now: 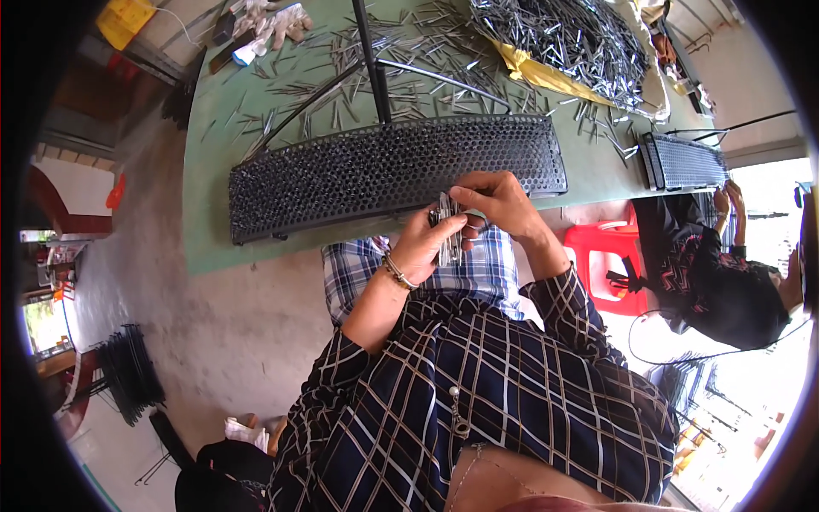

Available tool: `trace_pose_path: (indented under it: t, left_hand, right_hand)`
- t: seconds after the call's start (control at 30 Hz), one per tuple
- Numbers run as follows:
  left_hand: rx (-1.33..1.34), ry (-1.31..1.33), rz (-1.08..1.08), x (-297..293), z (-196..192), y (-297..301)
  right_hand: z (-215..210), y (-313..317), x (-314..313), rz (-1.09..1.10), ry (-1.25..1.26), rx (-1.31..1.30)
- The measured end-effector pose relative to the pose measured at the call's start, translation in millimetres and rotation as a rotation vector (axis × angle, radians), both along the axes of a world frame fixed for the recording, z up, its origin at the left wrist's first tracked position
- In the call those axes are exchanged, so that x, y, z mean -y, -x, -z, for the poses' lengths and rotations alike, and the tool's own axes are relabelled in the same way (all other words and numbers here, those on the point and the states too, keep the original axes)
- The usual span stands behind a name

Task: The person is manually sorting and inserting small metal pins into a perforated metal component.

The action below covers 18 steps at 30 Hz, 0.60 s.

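Your left hand [424,243] has its grip closed around a bunch of thin metal pins [447,235], just in front of the black holed rack [392,171] on the green table [213,171]. Your right hand [499,200] pinches the top of the bunch. Loosen either grip and the pins could slip into your lap. A yellow bag [546,75] lies under the far pin pile [572,38].

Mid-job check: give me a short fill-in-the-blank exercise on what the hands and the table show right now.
1. Both hands, left hand and right hand, hold a bundle of thin ____ pins.
2. The long black perforated tray lies on a ____ table top.
3. Loose pins are heaped on a ____ sheet at the far side.
4. The plastic stool by the table is ____.

Missing words: metal; green; yellow; red
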<state>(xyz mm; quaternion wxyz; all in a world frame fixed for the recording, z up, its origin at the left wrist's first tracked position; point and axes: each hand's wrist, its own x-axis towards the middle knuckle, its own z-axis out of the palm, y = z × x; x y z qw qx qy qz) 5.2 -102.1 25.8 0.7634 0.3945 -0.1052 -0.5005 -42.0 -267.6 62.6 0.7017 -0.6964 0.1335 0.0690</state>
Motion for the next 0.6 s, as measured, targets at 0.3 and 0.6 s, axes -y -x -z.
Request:
trace_pose_path:
  t: [0.3, 0.6]
  left_hand:
    - [-0.036, -0.055, -0.03, 0, 6, 7]
    - [-0.008, -0.108, -0.078, 4, 12, 6]
  right_hand:
    - [10, -1, 2, 0.155, 0.21, 0.049]
    - [6, -20, 9, 0.423, 0.223, 0.237]
